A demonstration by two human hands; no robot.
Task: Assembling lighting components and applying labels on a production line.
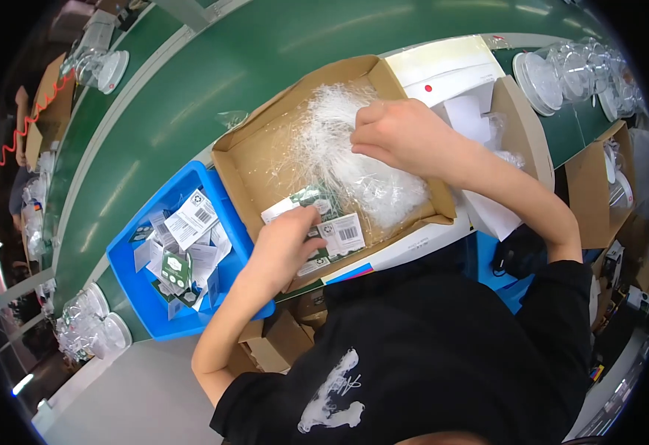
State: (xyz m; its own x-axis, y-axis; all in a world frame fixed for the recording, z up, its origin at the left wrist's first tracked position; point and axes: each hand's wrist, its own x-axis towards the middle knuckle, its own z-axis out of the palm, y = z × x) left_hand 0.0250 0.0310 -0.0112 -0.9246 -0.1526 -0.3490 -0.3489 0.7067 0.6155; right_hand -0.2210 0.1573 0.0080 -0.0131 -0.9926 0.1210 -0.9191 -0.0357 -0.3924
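A shallow cardboard box (254, 148) lies before me with a heap of thin clear-white plastic strands (328, 133) in it. Over the heap's right side, my right hand (406, 137) is closed in a pinch; what its fingertips hold, if anything, is too fine to make out. In the near left corner of the box are several white and green printed cards (343, 233). My left hand (287, 241) curls its fingers and thumb around the cards there, and its palm side is partly hidden. Some strands trail from the heap onto these cards.
Left of the box stands a blue plastic bin (139, 285) with many loose printed cards. At right are an open carton (521, 122) with white papers and clear plastic. Clear round containers (562, 70) stand on the green work surface (169, 96), with more at far left.
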